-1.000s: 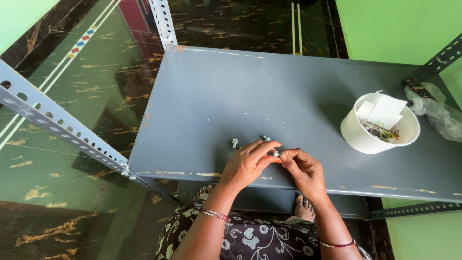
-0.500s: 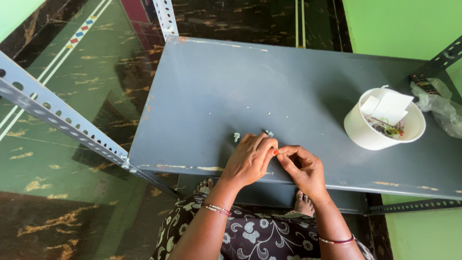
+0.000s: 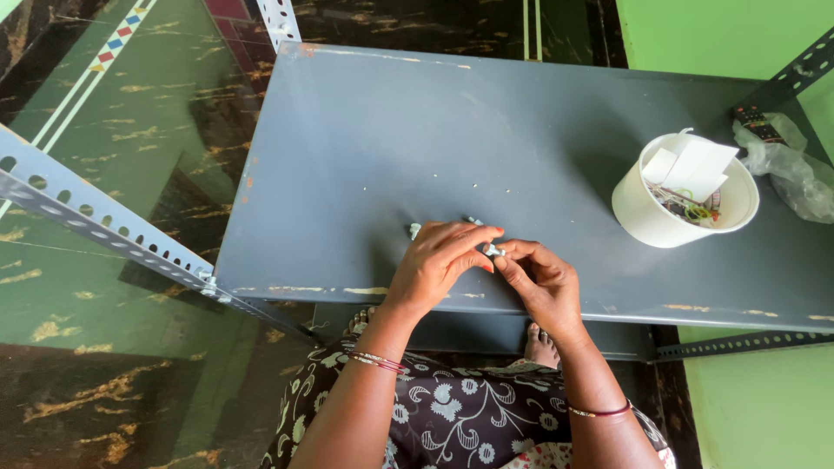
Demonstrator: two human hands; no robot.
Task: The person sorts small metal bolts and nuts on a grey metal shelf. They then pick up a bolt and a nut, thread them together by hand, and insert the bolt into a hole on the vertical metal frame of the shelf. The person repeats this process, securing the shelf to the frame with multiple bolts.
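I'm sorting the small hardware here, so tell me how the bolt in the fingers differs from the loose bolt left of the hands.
The held bolt is pinched between the fingertips of the left hand and right hand; the loose bolt is gripped by neither. The held bolt is mostly hidden; the loose bolt shows whole on the grey shelf. Both are small and silvery.

I count three small silver metal bolts (image 3: 414, 230), one round white paper cup (image 3: 647, 221), one crinkly clear plastic bag (image 3: 786, 169) and one grey metal shelf (image 3: 391, 139).

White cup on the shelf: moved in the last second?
No. The white cup keeps the same spot beside the remote and plastic bag; only the camera shifted.
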